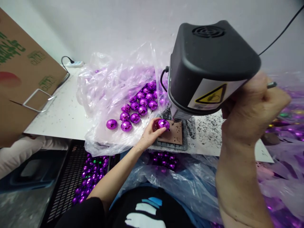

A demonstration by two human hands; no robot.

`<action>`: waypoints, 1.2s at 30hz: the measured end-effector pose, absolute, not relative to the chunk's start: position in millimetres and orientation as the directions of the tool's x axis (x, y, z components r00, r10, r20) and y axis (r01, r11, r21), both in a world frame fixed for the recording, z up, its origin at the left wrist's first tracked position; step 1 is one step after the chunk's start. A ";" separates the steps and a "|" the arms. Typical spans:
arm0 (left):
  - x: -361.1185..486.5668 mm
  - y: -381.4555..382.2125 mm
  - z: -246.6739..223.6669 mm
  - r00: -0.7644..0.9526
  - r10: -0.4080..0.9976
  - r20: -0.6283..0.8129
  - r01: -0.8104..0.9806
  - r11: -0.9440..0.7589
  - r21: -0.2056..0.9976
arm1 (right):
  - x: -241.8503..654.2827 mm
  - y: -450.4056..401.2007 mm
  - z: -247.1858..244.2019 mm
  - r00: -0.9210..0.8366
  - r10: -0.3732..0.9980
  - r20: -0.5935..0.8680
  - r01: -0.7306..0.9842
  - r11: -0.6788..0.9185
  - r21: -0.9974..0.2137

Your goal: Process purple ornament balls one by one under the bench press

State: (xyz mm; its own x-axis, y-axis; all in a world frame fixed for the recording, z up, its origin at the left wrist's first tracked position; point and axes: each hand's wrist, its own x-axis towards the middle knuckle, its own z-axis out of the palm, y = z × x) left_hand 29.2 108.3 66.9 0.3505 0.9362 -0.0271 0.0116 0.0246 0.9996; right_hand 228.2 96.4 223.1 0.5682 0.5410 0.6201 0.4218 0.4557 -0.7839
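Note:
A shiny purple faceted ball (163, 125) is held between the thumb and fingers of my left hand (152, 130), over a brown board (175, 134) on the table. Just right of the ball is the tip of a black bench drill (213, 57) with a yellow warning label. My right hand (258, 101) is raised at the drill's right side, its fingers curled round a handle whose metal end sticks out; the drill body partly hides the grip. Left of my left hand, several purple balls (135, 118) lie on clear plastic.
A cardboard box (26, 72) stands at the left, with a power strip (75, 64) behind it. Below the table edge are a black crate (68, 180) of purple balls and a person's leg (28, 150). Dark shavings (209, 129) litter the white table; more bagged balls (292, 126) are at right.

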 end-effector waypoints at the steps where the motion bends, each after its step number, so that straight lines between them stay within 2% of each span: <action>1: 32.4 107.1 64.6 0.333 0.943 0.021 0.065 -0.045 0.997 | 228.0 96.3 223.0 0.569 0.540 0.619 0.419 0.457 -0.784; 6: 41.9 100.9 59.0 0.333 0.910 0.246 0.336 -0.359 0.871 | 227.1 95.5 223.0 0.570 0.536 0.623 0.418 0.464 -0.781; 9: 44.7 99.3 58.6 0.396 0.849 0.349 0.393 -0.501 0.771 | 226.7 95.3 222.9 0.575 0.536 0.618 0.422 0.453 -0.785; 12: 48.1 99.2 57.9 0.414 0.811 0.413 0.412 -0.571 0.710 | 227.1 95.5 222.2 0.565 0.537 0.626 0.423 0.462 -0.779; 15: 52.9 99.1 56.2 0.393 0.809 0.436 0.438 -0.582 0.685 | 227.4 95.3 221.5 0.556 0.538 0.634 0.423 0.474 -0.773; 25: 68.0 91.1 56.3 0.345 0.864 0.367 0.555 -0.502 0.663 | 224.5 93.0 221.0 0.587 0.516 0.623 0.440 0.443 -0.781; 29: 69.9 91.3 53.6 0.365 0.853 0.373 0.597 -0.522 0.610 | 218.0 86.0 214.8 0.601 0.462 0.652 0.465 0.462 -0.756; 32: 69.0 92.0 51.7 0.385 0.847 0.367 0.605 -0.532 0.592 | 210.1 71.5 206.8 0.605 0.414 0.680 0.540 0.414 -0.732; 36: 67.6 92.3 52.5 0.403 0.840 0.363 0.594 -0.542 0.594 | 204.0 51.3 190.9 0.591 0.432 0.682 0.589 0.346 -0.730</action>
State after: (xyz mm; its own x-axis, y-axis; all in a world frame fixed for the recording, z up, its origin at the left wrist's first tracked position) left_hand 67.6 92.3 52.5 0.4034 0.8401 0.3626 0.5944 -0.5419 0.5942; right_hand 204.0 51.3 190.9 0.5905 0.4320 0.6816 0.5895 0.3459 -0.7300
